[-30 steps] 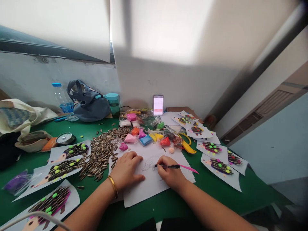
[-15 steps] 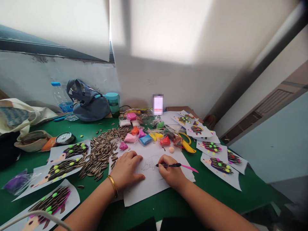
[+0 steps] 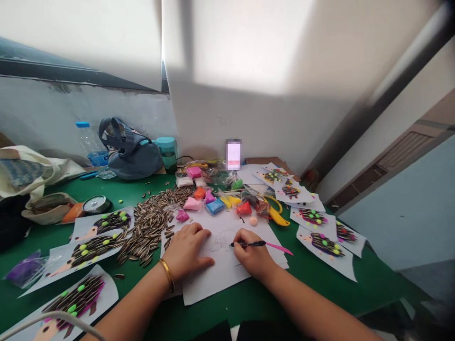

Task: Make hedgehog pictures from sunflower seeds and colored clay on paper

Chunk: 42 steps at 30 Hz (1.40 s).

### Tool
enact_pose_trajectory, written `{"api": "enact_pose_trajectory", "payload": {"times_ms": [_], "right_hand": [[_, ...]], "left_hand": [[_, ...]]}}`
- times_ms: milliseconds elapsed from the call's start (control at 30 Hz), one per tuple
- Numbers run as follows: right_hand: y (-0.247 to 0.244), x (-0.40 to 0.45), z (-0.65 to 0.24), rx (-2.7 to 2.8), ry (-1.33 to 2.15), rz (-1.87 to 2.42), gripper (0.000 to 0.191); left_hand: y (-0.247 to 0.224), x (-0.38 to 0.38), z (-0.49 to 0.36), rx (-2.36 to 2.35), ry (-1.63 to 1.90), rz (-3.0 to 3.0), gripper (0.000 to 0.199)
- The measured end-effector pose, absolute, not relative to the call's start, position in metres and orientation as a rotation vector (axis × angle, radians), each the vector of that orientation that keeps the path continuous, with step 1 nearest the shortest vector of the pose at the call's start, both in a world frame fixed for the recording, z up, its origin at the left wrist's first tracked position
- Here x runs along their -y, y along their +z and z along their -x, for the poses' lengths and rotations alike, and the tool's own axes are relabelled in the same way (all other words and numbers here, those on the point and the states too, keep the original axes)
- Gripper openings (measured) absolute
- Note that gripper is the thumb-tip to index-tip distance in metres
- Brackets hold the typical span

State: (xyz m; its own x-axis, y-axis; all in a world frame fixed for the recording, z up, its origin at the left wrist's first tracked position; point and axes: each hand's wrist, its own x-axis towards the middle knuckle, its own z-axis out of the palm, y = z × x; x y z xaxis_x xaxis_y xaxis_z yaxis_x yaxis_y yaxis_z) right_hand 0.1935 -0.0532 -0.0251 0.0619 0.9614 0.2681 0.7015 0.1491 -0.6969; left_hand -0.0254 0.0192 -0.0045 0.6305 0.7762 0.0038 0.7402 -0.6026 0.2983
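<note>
My right hand (image 3: pixel 253 253) is closed around a black pen (image 3: pixel 256 243), its tip at a line drawing (image 3: pixel 220 242) of a small rounded animal. The drawing is on a white sheet of paper (image 3: pixel 209 284). Flat on the left part of that sheet lies my left hand (image 3: pixel 188 248), fingers spread and holding nothing. Another sheet is partly covered beneath. Just right of the pen, a pink plastic tool (image 3: pixel 280 248) sticks out from beside my right hand. A ball of peach clay (image 3: pixel 253 221) rests above that hand.
Sunflower seeds (image 3: pixel 149 222) are heaped left of the paper. Bagged coloured clay, including a blue packet (image 3: pixel 215 206), lies behind it, near yellow-handled scissors (image 3: pixel 279 215). Hedgehog pictures (image 3: pixel 325 248) flank both sides. A blue bag (image 3: pixel 133 151), a cup (image 3: pixel 167 154) and a phone (image 3: pixel 233 156) stand at the back.
Both hands stay almost where they were. The pen's rear end has shifted very slightly as its tip stays by the drawing.
</note>
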Motion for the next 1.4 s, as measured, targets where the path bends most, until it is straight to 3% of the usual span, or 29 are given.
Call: {"api": "enact_pose_trajectory", "payload": {"times_ms": [1400], "right_hand": [[-0.0255,0.051,-0.1962,1.664,0.454,1.586,0.007]], "left_hand": [[-0.0035,-0.0194,0.0249,-1.235,0.184,-2.571,0.068]]}}
